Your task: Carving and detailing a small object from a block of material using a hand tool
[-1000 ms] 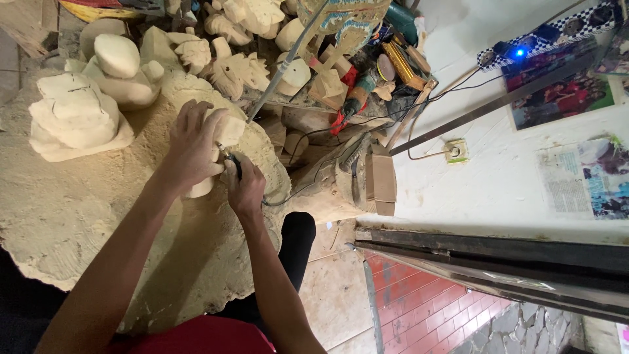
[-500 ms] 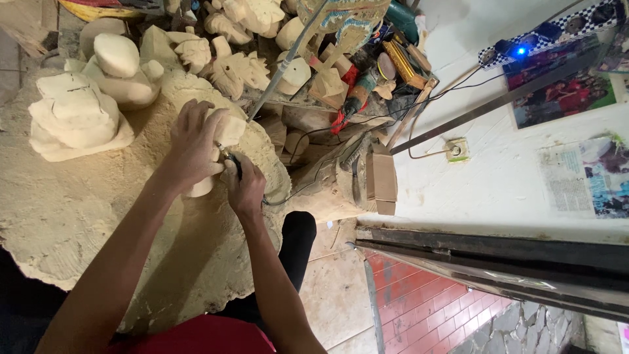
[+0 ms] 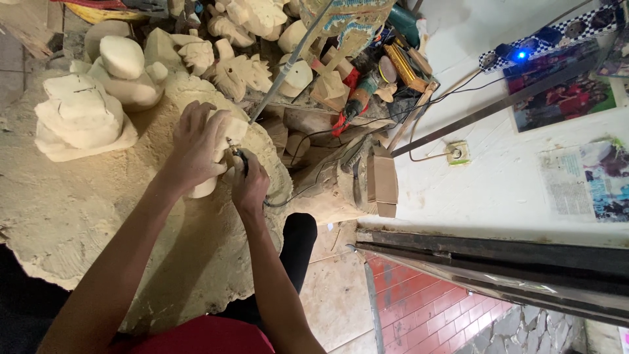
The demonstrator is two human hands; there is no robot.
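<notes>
Keep your left hand (image 3: 193, 147) pressed down flat on the small pale wood carving (image 3: 226, 131) so it does not slide on the big round wood block (image 3: 78, 216) under it. Your fingers are spread over the top and wrapped on it, which is good. Your right hand (image 3: 252, 187) is closed tight around the thin carving tool (image 3: 237, 156), like you hold a pencil, and its tip touches the carving just beside your left fingers. Go slow and take off only a little wood each time, I think, and keep the tip pointed away from those fingers (they are very close to it). Let the grey cable (image 3: 288, 62) that runs up from your hands hang loose so it does not tug the tool. The carving sits on the far edge of the block, right under your left hand and just in front of your right one, so both hands meet there. Other pale carved pieces (image 3: 82, 118) sit to the left, well apart from your hands.
</notes>
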